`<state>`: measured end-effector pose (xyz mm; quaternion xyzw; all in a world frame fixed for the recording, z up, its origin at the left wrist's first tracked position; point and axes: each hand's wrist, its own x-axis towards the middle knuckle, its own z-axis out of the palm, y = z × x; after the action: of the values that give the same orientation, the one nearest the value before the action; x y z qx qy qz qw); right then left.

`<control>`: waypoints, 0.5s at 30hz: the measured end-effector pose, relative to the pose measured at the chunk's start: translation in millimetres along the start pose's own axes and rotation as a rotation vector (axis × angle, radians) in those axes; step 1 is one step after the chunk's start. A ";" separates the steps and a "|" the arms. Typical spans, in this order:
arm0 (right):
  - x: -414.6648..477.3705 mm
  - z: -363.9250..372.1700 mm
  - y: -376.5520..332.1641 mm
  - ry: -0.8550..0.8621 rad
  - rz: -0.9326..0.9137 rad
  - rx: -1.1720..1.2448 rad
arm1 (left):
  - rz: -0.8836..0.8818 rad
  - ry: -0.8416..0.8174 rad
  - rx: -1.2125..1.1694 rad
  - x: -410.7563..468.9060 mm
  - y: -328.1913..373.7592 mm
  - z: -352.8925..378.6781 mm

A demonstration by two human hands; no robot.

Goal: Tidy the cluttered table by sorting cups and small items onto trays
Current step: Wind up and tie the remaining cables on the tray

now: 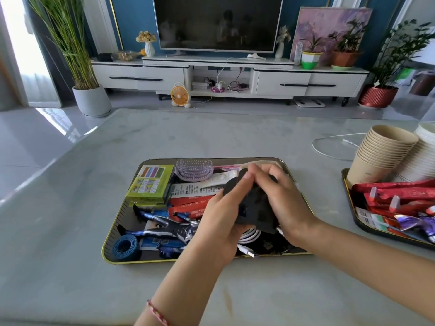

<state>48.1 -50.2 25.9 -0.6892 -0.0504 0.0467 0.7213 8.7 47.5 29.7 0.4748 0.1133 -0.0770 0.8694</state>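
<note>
A pale grey worktop (70, 208) carries a dark tray with a gold rim (122, 209). Above the right half of this tray, two bare hands hold a black soft item (255, 204) between them. The left hand (221, 222) comes from below, its grip clamped on the item's left edge with the thumb on top. The right hand (286, 198) has its grip closed over the item's right side, fingers curled round it.

Inside the tray, a green box (150, 184) sits at the far left corner, with a lilac hairbrush (194, 170) beside it along the far rim. Red packets (188, 207) lie in the middle. A blue toy figure (164, 228) and a blue rolled strap (126, 247) lie at the near left. A coiled white cable (250, 236) lies under the hands.

Well to the right of the tray stands a second tray (347, 191) holding a stack of brown paper cups (381, 154), a stack of white cups (423, 158) and red sachets (400, 191).
</note>
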 end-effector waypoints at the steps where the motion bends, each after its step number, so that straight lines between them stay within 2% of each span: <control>1: 1.8 -2.1 0.7 0.025 0.007 0.008 | -0.009 0.020 -0.002 2.2 -2.5 0.8; 6: 9.3 -1.4 4.3 0.016 0.076 0.005 | -0.055 0.127 -0.074 7.3 -4.4 -4.5; 8: 9.0 2.7 5.2 -0.036 0.106 -0.059 | -0.014 0.163 -0.090 9.9 -0.1 -7.9; 11: 9.9 16.5 2.1 -0.195 0.153 -0.121 | 0.132 0.298 -0.019 17.2 9.0 -16.2; 15: 27.1 34.3 -7.6 -0.226 0.119 -0.270 | 0.199 0.480 0.164 22.6 25.4 -29.5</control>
<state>70.3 -12.9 35.3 -0.7719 -0.0958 0.1593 0.6080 32.9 85.4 28.7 0.5572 0.2624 0.1147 0.7795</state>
